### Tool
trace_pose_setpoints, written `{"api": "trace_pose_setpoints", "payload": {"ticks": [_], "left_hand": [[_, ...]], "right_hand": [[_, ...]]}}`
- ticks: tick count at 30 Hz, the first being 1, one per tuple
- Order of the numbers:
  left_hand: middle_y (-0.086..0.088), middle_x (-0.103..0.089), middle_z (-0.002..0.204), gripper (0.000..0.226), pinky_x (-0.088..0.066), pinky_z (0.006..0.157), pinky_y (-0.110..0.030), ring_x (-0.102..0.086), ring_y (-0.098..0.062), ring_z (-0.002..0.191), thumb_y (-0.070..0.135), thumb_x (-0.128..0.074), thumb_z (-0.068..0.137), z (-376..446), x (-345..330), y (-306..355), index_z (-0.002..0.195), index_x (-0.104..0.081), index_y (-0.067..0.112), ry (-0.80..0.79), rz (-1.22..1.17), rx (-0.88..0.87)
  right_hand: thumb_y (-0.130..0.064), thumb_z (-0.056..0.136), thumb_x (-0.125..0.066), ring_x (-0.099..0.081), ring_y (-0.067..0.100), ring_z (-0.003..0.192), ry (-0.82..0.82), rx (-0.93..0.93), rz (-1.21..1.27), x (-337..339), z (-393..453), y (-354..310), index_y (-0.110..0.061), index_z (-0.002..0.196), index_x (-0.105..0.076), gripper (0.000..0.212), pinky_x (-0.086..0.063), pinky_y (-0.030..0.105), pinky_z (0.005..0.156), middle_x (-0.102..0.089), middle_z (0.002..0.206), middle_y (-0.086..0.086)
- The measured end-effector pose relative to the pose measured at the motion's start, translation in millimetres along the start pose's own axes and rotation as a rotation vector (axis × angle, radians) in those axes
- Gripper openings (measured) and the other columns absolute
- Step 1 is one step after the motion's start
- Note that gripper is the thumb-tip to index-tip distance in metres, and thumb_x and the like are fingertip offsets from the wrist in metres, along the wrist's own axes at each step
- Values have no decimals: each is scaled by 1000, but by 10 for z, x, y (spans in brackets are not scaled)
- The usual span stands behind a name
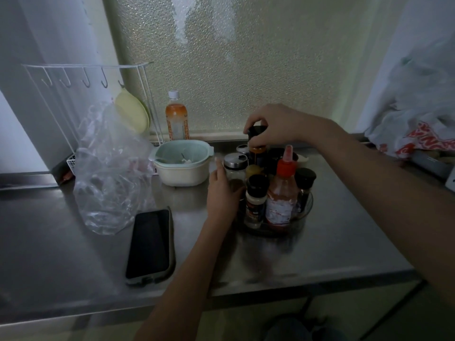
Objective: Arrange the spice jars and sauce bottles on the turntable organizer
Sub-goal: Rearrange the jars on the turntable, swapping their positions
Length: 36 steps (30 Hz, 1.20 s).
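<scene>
While my right hand [273, 125] pinches the dark-capped sauce bottle [257, 148] at the turntable's [304, 212] 12 o'clock and my left hand [220, 190], fingers loosely extended, steadies its 9 o'clock rim, I judge seating in progress; next, release and check upright.

No lettering can be read: the labels on the red-capped sauce bottle [280, 193], the spice jar [254, 203] at its nine o'clock and the orange drink bottle [176, 119] are blurred.
</scene>
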<state>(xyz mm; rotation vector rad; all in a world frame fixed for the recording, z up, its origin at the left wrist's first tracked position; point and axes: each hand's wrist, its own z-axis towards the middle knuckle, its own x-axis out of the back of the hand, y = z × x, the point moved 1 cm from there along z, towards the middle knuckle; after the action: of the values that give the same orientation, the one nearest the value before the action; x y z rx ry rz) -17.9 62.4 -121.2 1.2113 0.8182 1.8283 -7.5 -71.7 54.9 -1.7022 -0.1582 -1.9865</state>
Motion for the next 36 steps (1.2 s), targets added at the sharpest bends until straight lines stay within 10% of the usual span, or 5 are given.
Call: {"api": "trace_pose_setpoints", "payload": {"ticks": [8,16,21,26,36], "left_hand": [[-9,-38,149,51,-31,113,-42,-33,-19,139,17,-41,98,-288,75,160,147,-29,13,220,-258,-184],[8,-60,87,16,-49,68,-22,-59,-3,83,32,-62,85,-259,125,516,97,-51,29,336,-306,-212],[10,-64,83,20,-47,59,-12,-62,3,73,29,-65,84,-473,118,245,97,-52,22,342,-433,-66],[10,-66,89,25,-49,63,-11,-65,-3,82,17,-65,85,-721,-4,153,96,-51,34,271,-376,-56],[14,-60,74,24,-40,53,-9,-57,6,68,17,-68,80,-818,94,94,84,-46,24,415,-229,8]], "right_hand": [[-37,77,-69,-56,15,74,325,65,220,100,-186,-119,-24,112,-57,40,-42,23,64,-62,89,5],[-49,78,-67,-66,16,75,242,100,320,-31,-379,-336,-25,100,-63,32,-52,31,68,-69,83,3],[-42,93,-48,-64,11,73,390,-29,384,214,-458,129,-20,104,-61,27,-49,29,71,-70,88,3],[-20,93,-50,-60,21,87,-98,-246,238,-60,-534,550,-21,125,-56,32,-52,35,71,-61,106,7],[-27,86,-55,-56,14,106,-466,-105,146,-77,-305,622,-42,136,-36,55,-51,27,78,-44,129,-4]]}}
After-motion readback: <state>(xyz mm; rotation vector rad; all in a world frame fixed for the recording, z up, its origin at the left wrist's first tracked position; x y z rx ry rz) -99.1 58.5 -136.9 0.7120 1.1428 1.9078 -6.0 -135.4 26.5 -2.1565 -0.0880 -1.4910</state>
